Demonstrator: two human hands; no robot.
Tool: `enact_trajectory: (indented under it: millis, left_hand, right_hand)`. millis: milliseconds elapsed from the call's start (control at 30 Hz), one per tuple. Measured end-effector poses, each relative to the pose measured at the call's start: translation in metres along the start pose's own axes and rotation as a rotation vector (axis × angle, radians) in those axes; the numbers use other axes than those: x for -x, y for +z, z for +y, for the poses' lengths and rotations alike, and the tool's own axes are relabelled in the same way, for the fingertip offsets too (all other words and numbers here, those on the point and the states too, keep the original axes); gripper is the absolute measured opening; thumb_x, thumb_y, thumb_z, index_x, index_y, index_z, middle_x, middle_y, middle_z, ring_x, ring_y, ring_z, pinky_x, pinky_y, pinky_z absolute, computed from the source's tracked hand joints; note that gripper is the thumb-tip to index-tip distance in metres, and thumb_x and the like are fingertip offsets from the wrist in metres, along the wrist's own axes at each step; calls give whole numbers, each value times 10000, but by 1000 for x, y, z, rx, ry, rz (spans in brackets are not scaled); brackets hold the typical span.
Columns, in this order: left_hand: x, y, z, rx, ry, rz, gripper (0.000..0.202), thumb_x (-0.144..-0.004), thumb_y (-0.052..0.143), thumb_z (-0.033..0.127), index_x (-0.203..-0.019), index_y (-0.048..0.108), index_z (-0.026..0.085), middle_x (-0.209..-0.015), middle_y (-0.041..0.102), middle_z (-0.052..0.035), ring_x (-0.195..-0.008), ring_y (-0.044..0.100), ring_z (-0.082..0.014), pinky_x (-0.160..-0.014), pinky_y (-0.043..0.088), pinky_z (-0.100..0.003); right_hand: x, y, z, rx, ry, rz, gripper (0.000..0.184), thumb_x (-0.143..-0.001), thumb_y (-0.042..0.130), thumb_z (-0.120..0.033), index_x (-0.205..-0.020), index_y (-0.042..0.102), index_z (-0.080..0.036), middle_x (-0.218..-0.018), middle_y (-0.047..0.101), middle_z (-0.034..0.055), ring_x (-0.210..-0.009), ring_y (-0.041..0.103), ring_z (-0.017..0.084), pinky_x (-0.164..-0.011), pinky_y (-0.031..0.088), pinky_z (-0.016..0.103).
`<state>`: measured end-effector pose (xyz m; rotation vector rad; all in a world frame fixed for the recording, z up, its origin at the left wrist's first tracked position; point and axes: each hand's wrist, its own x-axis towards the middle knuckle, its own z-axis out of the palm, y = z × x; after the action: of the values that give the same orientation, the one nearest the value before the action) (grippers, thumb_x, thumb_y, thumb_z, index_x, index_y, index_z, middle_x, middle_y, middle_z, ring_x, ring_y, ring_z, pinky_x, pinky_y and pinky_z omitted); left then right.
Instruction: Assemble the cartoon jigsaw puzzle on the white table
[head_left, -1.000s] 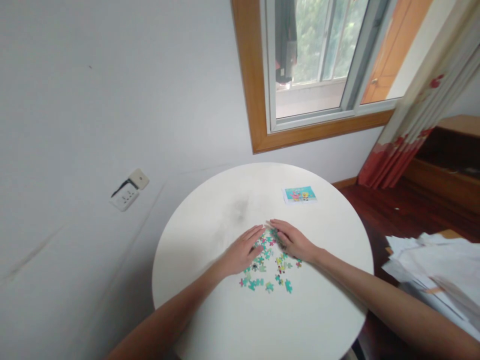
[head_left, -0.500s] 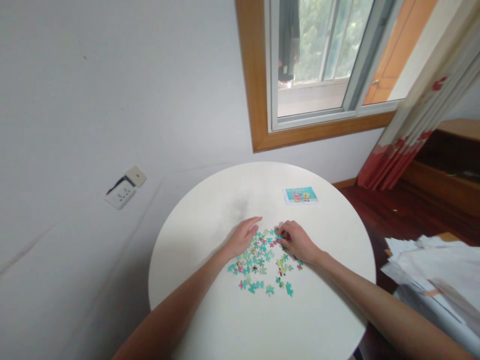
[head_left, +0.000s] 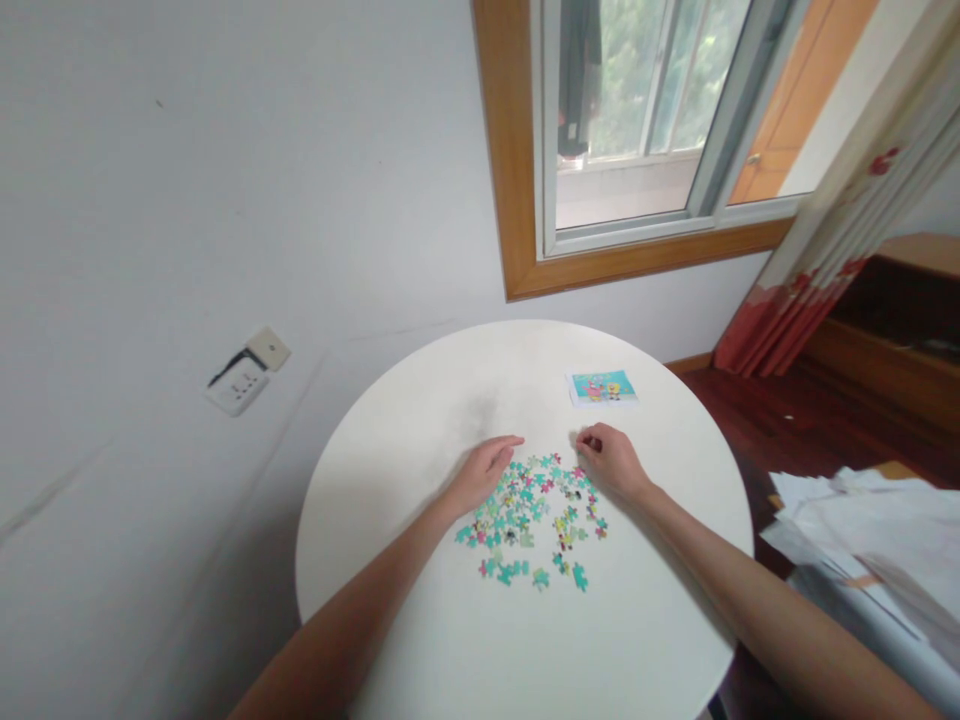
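Loose jigsaw puzzle pieces (head_left: 523, 505), mostly turquoise with some yellow and pink, lie spread over the middle of the white round table (head_left: 450, 650). At the pile's upper left edge my left hand (head_left: 484, 472) rests on its side, fingers stretched out, holding nothing. My right hand (head_left: 611, 460) is just beyond the pile's upper right edge. Its thumb and fingers are pinched on what looks like one small puzzle piece (head_left: 574, 437), mostly covered by the fingertips.
A small picture card (head_left: 604, 387) with cartoon figures lies near the table's far right side. Papers (head_left: 870, 530) are stacked to the right of the table. Behind stand a wall with a socket (head_left: 238, 385), a window (head_left: 630, 120) and a curtain (head_left: 810, 270).
My right hand has moved away from the pieces, up and to the right, fingers still pinched. More pieces at the pile's right side are now uncovered. My left hand stays put.
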<state>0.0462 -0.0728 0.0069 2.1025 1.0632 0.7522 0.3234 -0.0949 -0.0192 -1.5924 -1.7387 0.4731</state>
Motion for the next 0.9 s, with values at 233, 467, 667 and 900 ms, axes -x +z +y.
enact_trajectory:
  millis: [233,467,667,900]
  left_hand:
    - [5,-9,-8,-195,81,-108,499,-1042,298,468,-1362,591,221,-1435,569,-59,-1387,454,-211,-1210,303,-427]
    - [14,-47,-10,-337,114,-353,526,-1024,324,528,-1497,417,319,-1575,383,-13,-1492,282,-220,-1246,205,-453]
    - [58,-28,-1,-515,150,-303,560,-1025,343,506,-1555,279,336,-1638,237,-20,-1522,184,-245,-1245,166,-495]
    - [72,-13,5,-599,145,-246,614,-1024,345,508,-1581,196,296,-1645,212,-61,-1522,182,-251,-1242,167,-497]
  right_hand:
    - [7,3,-13,76,-204,-23,336,-989,425,-319,-1107,703,-172,-1182,680,122,-1124,592,251,-1012,440,403]
    - [31,12,-43,136,-413,-260,481,-1014,400,-406,-1410,530,-165,-1512,463,148,-1422,393,270,-1185,316,476]
    - [49,13,-60,112,-466,-347,525,-1015,402,-443,-1450,500,-167,-1536,431,145,-1448,360,273,-1200,299,481]
    - [52,16,-63,61,-452,-331,517,-1017,403,-414,-1472,473,-178,-1542,424,134,-1446,364,264,-1203,300,489]
